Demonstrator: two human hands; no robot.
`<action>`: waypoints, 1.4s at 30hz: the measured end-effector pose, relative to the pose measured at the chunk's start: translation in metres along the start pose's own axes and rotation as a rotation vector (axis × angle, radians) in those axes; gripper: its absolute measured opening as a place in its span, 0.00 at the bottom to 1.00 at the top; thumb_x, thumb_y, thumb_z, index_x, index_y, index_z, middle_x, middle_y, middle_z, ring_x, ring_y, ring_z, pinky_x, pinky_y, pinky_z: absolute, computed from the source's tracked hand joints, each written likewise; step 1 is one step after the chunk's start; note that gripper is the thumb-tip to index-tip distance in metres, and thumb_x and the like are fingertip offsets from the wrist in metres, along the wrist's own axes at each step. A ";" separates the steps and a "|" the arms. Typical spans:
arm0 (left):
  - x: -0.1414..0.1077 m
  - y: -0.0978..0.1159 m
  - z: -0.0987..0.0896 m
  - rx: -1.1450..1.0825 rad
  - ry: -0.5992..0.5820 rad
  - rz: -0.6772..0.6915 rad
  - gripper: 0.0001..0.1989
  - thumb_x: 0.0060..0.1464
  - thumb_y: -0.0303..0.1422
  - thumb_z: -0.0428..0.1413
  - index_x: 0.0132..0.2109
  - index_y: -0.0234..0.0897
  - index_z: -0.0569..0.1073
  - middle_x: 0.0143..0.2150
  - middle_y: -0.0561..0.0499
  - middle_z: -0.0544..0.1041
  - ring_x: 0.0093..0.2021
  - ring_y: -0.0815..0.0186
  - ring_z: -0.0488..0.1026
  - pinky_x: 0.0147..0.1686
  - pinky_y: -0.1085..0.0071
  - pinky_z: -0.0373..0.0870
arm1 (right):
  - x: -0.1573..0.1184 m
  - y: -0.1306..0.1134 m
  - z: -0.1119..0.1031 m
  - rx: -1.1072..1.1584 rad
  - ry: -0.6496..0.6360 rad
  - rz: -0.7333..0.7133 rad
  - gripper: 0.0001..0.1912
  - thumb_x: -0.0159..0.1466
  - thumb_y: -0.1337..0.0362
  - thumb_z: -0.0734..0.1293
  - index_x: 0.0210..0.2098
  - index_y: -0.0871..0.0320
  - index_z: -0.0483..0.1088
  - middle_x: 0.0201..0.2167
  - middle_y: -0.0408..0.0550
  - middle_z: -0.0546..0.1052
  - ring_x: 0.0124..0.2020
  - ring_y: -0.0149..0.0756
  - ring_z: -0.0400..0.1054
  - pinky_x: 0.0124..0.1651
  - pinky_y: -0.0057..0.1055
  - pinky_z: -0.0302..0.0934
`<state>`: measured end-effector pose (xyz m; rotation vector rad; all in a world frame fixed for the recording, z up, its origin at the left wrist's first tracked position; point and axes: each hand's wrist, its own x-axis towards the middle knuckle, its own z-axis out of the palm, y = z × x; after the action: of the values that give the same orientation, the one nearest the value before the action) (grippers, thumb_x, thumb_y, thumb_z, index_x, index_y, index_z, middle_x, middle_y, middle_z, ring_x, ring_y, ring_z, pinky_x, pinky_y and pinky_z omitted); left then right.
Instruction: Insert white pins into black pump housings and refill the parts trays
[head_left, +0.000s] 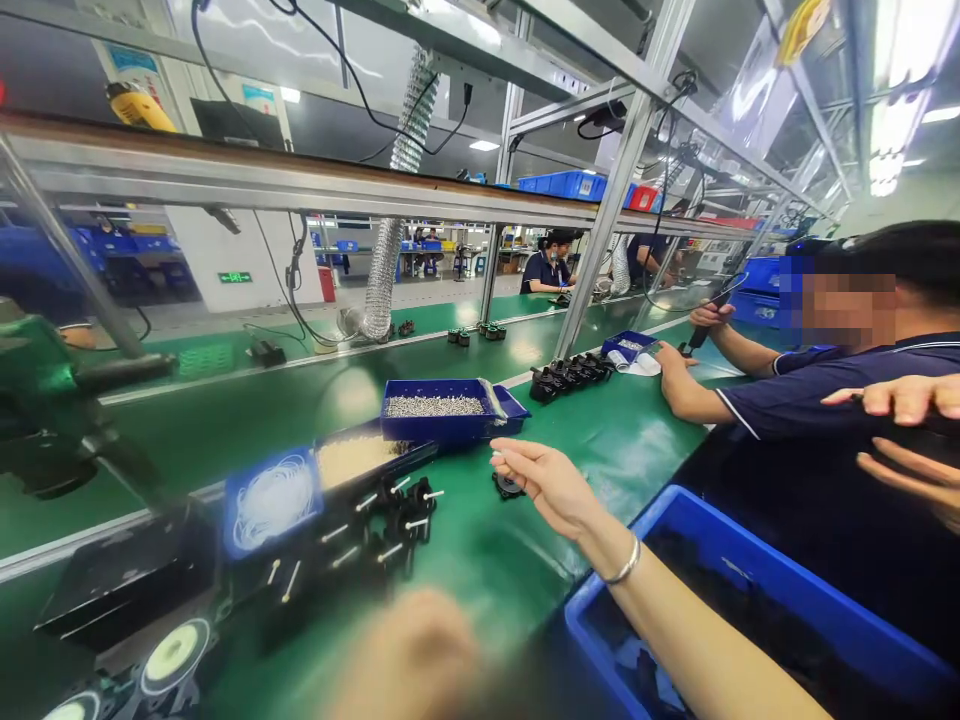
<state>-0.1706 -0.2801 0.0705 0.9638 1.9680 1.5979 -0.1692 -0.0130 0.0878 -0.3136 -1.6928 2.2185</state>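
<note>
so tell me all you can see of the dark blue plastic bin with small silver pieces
The dark blue plastic bin is rectangular, open-topped and upright. Inside lie many small shiny silver pieces, apparently metal, too fine to tell their shape. A pale strip crosses its right end. It stands just beyond the person's right hand, which does not appear to touch it; what supports it is unclear.
</note>
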 end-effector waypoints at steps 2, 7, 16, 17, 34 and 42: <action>0.014 -0.013 0.002 -0.114 -0.026 -0.096 0.12 0.47 0.42 0.64 0.31 0.37 0.79 0.32 0.47 0.77 0.34 0.62 0.73 0.37 0.68 0.68 | -0.023 0.011 0.018 0.022 -0.042 0.071 0.20 0.52 0.59 0.78 0.42 0.61 0.78 0.37 0.52 0.80 0.37 0.33 0.74 0.47 0.30 0.67; 0.027 -0.026 -0.006 -0.458 0.071 -0.294 0.13 0.46 0.38 0.67 0.36 0.35 0.78 0.29 0.49 0.78 0.30 0.68 0.70 0.32 0.74 0.63 | -0.057 0.029 0.052 0.027 -0.145 0.073 0.12 0.53 0.61 0.77 0.34 0.60 0.79 0.40 0.48 0.76 0.36 0.32 0.73 0.45 0.30 0.68; 0.023 -0.044 -0.017 -0.892 0.152 -0.316 0.15 0.43 0.37 0.70 0.34 0.34 0.76 0.29 0.54 0.73 0.28 0.75 0.67 0.27 0.80 0.62 | -0.065 0.047 0.075 0.017 -0.250 0.210 0.15 0.58 0.55 0.73 0.33 0.61 0.73 0.24 0.43 0.75 0.21 0.28 0.69 0.28 0.26 0.63; 0.023 -0.045 -0.017 -0.916 0.147 -0.320 0.15 0.44 0.38 0.69 0.33 0.34 0.76 0.28 0.54 0.72 0.27 0.75 0.67 0.26 0.80 0.62 | -0.066 0.051 0.077 0.018 -0.272 0.229 0.16 0.59 0.54 0.73 0.33 0.61 0.71 0.23 0.43 0.75 0.19 0.29 0.69 0.25 0.26 0.63; 0.022 -0.046 -0.007 -0.940 0.157 -0.403 0.17 0.44 0.40 0.69 0.30 0.32 0.74 0.26 0.53 0.72 0.25 0.76 0.66 0.27 0.79 0.63 | -0.067 0.056 0.064 -0.319 -0.199 -0.048 0.14 0.67 0.53 0.65 0.34 0.58 0.71 0.31 0.45 0.72 0.32 0.32 0.68 0.36 0.29 0.63; 0.020 -0.048 0.002 -0.911 0.154 -0.435 0.19 0.43 0.44 0.69 0.27 0.32 0.73 0.23 0.54 0.70 0.21 0.77 0.63 0.23 0.80 0.59 | -0.069 0.062 0.066 -0.047 -0.175 0.130 0.15 0.63 0.53 0.69 0.36 0.60 0.70 0.27 0.46 0.75 0.26 0.31 0.67 0.30 0.28 0.61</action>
<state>-0.1946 -0.2687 0.0260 0.0508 1.1492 2.0004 -0.1382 -0.1128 0.0436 -0.2535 -1.8653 2.3635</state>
